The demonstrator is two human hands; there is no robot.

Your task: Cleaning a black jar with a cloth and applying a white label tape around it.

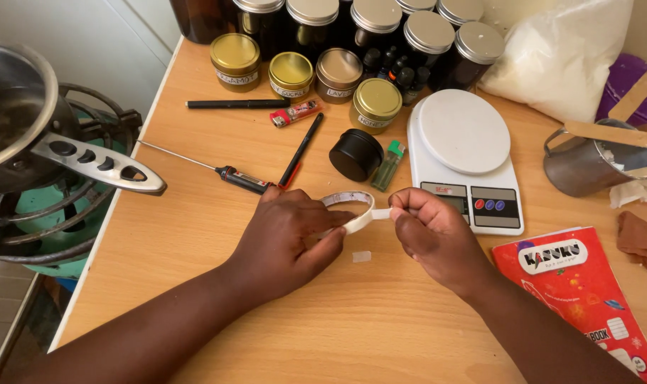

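Observation:
My left hand (291,238) grips a white roll of tape (353,210) just above the wooden table (195,235). My right hand (434,231) pinches the loose end of the tape (382,213), drawn a short way out to the right of the roll. A small cut piece of tape (362,256) lies stuck on the table below and between the hands. Just beyond the hands lie a black round tin (356,153), a green lighter (389,165) and a probe thermometer (217,169).
A white kitchen scale (464,153) stands right of the tin. Gold-lidded tins (234,60) and dark jars (426,35) line the back. Black pens (237,104), a red lighter (295,113), a metal jug (586,160), a red notebook (586,284), a white bag (558,53), and a saucepan on a burner (25,121) at left.

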